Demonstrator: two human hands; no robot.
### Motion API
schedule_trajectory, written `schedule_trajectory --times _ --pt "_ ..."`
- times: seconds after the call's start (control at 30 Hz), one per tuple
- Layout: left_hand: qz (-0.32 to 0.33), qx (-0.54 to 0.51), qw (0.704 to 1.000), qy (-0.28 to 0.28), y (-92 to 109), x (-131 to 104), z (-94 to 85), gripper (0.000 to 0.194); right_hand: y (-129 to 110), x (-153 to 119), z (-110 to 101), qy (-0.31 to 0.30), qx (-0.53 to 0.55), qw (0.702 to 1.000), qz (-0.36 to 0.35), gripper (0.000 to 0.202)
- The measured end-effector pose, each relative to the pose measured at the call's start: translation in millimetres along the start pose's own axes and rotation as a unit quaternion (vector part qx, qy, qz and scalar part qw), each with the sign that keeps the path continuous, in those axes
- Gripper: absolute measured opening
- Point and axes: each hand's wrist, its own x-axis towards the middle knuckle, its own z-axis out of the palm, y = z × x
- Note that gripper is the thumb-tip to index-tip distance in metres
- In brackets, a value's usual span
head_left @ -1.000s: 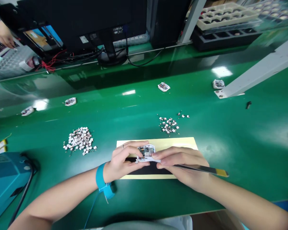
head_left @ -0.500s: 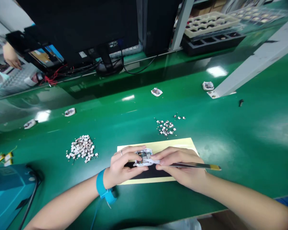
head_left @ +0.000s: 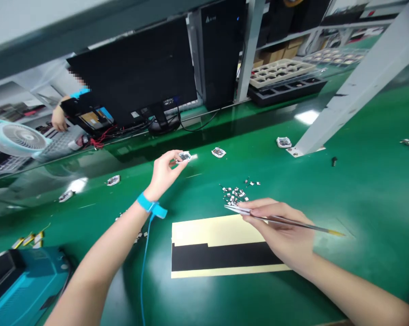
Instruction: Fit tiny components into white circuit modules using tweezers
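My left hand (head_left: 168, 170), with a blue wrist strap (head_left: 151, 206), is stretched out over the far part of the green bench. Its fingers pinch a small white-cased circuit unit (head_left: 184, 157). In my right hand (head_left: 281, 226) is a pair of tweezers (head_left: 292, 221), tips pointing left, near a loose pile of small wired parts (head_left: 236, 195). A cream sheet with a black strip (head_left: 221, 231) lies below the hands. Another white-cased unit (head_left: 218, 152) sits just right of my left hand. My left forearm partly hides a second pile of small parts (head_left: 143, 234).
More white-cased units lie at left (head_left: 113, 180) and by the metal post (head_left: 313, 131). A monitor (head_left: 132, 72) and trays (head_left: 282, 72) stand behind. A teal machine (head_left: 37, 285) is at front left. Beyond the bench are a fan (head_left: 24, 136) and another person's hand (head_left: 59, 118).
My left hand has moved from the sheet up and away with the white-cased unit. The tweezers in my right hand have come off the unit. The view has tilted upward.
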Motion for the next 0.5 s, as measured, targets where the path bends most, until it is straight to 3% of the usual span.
schedule_trajectory --times 0.1,0.2,0.3,0.5 --pt "-0.044 0.085 0.995 -0.013 -39 16 16.6 0.006 0 -2 -1 -0.012 -0.008 1.0 -0.013 0.029" --pt "-0.04 0.143 0.988 -0.034 -57 22 32.3 0.017 -1 -4 -3 -0.019 -0.026 0.999 -0.031 0.029" --pt "0.008 0.18 0.98 -0.083 -49 33 55.2 0.034 1 -5 -4 -0.042 -0.039 0.998 -0.031 0.029" --pt "0.106 0.174 0.945 -0.254 -26 75 101.0 0.06 8 -2 -3 -0.049 -0.046 0.997 -0.041 0.023"
